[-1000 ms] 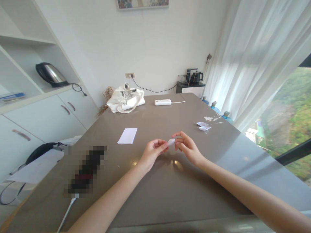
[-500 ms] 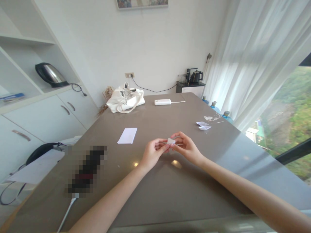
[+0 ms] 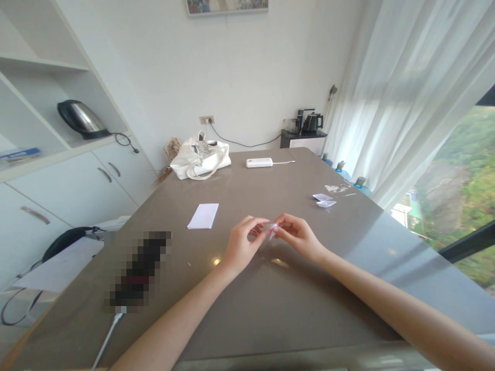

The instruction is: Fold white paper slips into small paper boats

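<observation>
My left hand (image 3: 243, 243) and my right hand (image 3: 298, 237) meet over the middle of the grey table (image 3: 247, 299). Between their fingertips is a small folded piece of white paper (image 3: 273, 231), pinched by both hands and turned almost edge-on, a little above the tabletop. The fingers of each hand are curled towards the paper.
A white paper sheet (image 3: 203, 216) lies left of the hands. Small folded papers and scraps (image 3: 325, 200) lie to the right. A white power bank (image 3: 259, 163) and white handbag (image 3: 200, 158) sit at the far end. A blurred dark object (image 3: 137, 270) lies near left.
The hands have drawn closer together and the small paper has been turned from a flat face to a narrow edge between the fingertips.
</observation>
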A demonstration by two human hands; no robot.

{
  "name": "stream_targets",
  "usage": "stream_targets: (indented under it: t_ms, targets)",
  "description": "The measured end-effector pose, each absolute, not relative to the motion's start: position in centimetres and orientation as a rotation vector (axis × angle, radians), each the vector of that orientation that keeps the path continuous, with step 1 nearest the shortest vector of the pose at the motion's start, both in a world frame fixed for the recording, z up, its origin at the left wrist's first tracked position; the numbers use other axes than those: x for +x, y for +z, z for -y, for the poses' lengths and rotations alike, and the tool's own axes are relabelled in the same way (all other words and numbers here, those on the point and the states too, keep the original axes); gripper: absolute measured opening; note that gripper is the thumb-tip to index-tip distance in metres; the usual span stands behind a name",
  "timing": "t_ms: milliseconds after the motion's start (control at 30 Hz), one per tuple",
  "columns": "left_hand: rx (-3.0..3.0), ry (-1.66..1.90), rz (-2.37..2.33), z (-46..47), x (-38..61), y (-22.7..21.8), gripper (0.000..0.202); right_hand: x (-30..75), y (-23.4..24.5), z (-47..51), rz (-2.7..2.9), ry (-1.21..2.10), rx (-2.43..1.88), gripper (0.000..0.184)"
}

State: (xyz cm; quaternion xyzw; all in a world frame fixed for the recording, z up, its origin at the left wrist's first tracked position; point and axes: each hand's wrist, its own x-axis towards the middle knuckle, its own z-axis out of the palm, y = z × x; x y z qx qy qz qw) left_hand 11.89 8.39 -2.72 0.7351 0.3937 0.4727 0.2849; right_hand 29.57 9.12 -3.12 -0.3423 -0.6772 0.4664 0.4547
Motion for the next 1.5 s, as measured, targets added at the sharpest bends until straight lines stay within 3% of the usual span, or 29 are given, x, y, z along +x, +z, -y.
stream_targets:
  t_ms: [300, 667, 1033, 1500]
  targets:
    - [2.332, 1.331, -1.104, -7.8, 12.4, -2.7, 0.009, 29.2, -3.3, -8.8, 1.649, 1.218, -0.815, 0.024]
    - [2.769, 1.133, -1.108, -7.2, 12.6, -2.5, 0.016, 28.6, -2.7, -8.5, 1.53, 1.272, -0.836, 0.016]
    - [2.451, 1.264, -1.154, -7.4, 12.8, -2.9, 0.011, 28.7, -2.6, -8.6, 1.191, 1.619, -0.768, 0.022]
    - [2.631, 1.24, -1.187, -7.2, 13.2, -3.4, 0.01, 28.4, -3.2, -8.5, 1.192, 1.578, -0.806, 0.018]
